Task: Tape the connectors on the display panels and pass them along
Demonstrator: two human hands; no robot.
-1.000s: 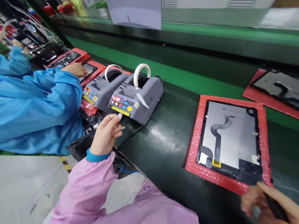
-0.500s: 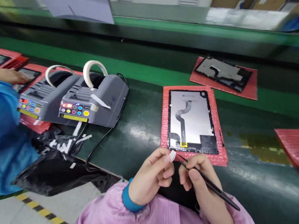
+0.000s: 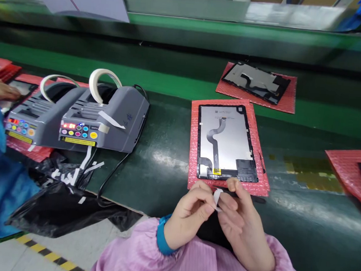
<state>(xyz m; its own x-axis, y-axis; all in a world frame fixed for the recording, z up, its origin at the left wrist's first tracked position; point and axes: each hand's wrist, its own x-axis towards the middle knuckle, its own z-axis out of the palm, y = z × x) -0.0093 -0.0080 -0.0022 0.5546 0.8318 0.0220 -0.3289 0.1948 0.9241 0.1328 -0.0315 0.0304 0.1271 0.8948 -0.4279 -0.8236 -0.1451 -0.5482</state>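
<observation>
My left hand (image 3: 191,212) pinches a small strip of white tape (image 3: 217,195), which curls between my two hands. Beside it, my right hand (image 3: 239,225) has turned palm-inward and keeps hold of black tweezers (image 3: 258,199). The tweezers lie crosswise behind its fingers, partly hidden, with the tip near the tape. Just beyond both hands is a display panel (image 3: 235,144), back side up, on a red bubble-wrap sleeve (image 3: 192,153). A grey flex cable (image 3: 212,136) runs down the panel to a yellow patch (image 3: 217,171).
Two grey tape dispensers (image 3: 128,118) stand left, near tape scraps (image 3: 69,177) on a black plastic bag (image 3: 54,209). A co-worker's hand (image 3: 1,91) works at far left. Another panel (image 3: 257,81) lies behind; a red sleeve (image 3: 348,167) lies right.
The tweezers have swung from slanting back over my right forearm to lying crosswise behind the fingers. My right hand has turned and closed in on the tape. The view has shifted slightly.
</observation>
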